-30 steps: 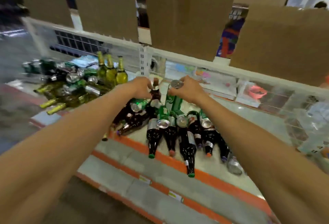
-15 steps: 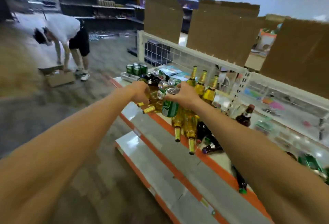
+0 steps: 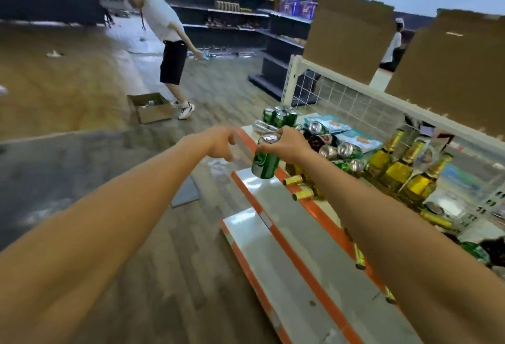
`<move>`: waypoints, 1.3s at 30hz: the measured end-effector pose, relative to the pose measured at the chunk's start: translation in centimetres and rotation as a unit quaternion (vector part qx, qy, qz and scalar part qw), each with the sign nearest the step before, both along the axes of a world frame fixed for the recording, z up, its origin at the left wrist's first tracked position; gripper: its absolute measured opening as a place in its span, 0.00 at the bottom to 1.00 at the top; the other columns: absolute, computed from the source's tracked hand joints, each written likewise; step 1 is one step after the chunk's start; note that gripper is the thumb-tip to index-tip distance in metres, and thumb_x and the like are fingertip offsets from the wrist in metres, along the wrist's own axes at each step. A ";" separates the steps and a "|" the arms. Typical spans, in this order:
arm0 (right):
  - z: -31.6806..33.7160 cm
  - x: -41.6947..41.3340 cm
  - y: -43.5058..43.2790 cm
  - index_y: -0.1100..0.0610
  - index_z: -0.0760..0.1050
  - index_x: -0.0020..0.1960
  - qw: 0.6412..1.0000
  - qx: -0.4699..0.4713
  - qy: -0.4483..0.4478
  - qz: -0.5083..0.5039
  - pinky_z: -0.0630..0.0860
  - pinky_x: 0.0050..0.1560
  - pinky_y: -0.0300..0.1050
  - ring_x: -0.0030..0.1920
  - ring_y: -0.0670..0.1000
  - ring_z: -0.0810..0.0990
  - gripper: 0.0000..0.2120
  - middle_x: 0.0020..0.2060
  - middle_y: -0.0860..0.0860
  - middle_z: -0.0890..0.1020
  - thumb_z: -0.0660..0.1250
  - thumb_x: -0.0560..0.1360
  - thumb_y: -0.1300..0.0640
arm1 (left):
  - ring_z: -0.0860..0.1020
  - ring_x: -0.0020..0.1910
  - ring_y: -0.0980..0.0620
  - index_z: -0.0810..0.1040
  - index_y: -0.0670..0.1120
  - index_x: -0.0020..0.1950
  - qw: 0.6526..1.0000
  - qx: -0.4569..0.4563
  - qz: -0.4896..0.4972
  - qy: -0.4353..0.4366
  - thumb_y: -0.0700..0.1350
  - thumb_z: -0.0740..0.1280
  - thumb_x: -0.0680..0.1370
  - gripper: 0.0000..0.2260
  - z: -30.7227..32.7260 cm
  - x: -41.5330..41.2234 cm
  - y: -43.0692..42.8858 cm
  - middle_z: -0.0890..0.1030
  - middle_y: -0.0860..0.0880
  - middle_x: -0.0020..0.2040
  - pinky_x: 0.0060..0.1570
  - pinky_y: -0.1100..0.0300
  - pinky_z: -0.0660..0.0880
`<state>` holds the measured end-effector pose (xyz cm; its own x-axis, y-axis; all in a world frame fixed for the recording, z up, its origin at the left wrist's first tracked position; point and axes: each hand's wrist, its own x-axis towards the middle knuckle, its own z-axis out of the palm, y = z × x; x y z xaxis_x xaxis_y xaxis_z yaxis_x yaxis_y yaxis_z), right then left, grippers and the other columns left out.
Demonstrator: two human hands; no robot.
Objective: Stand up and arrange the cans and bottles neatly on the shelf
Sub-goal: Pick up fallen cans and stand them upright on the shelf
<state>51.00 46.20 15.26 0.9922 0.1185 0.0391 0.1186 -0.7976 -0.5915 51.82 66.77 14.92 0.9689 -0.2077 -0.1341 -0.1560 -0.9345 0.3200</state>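
While the right hand's fingers pinch one green can by its rim, tilted in the air at the shelf's front edge, the left hand hangs beside it, loosely curled, holding nothing. At least four green cans stand at the far end; three gold-capped bottles stand upright.

Nothing can be read. The white mark on the green aluminium can is blurred, and so are the labels on the upright yellow glass bottles.
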 end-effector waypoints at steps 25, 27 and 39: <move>-2.1 41.4 1.5 0.60 0.80 0.43 0.999 0.004 0.025 0.021 0.72 0.33 0.48 0.33 0.51 0.78 0.23 0.36 0.56 0.83 0.78 0.63 0.41 | 0.79 0.55 0.50 0.75 0.50 0.64 0.974 -0.226 -0.007 0.017 0.45 0.78 0.70 0.25 -5.8 39.4 -4.1 0.80 0.53 0.52 0.46 0.61 0.74; -2.4 43.4 1.2 0.58 0.79 0.44 0.999 0.004 0.035 0.018 0.75 0.35 0.49 0.36 0.51 0.79 0.22 0.38 0.54 0.83 0.78 0.63 0.41 | 0.80 0.52 0.51 0.76 0.51 0.63 0.968 -0.249 -0.008 0.003 0.46 0.79 0.68 0.25 -6.9 41.8 -4.6 0.82 0.52 0.52 0.49 0.57 0.77; -7.0 51.1 -1.6 0.57 0.75 0.66 0.991 -0.011 0.033 -0.126 0.76 0.57 0.51 0.55 0.53 0.79 0.25 0.60 0.54 0.80 0.66 0.77 0.40 | 0.80 0.50 0.53 0.74 0.51 0.60 0.961 -0.264 0.008 0.086 0.53 0.80 0.57 0.33 -14.8 54.4 -2.5 0.82 0.54 0.49 0.50 0.53 0.78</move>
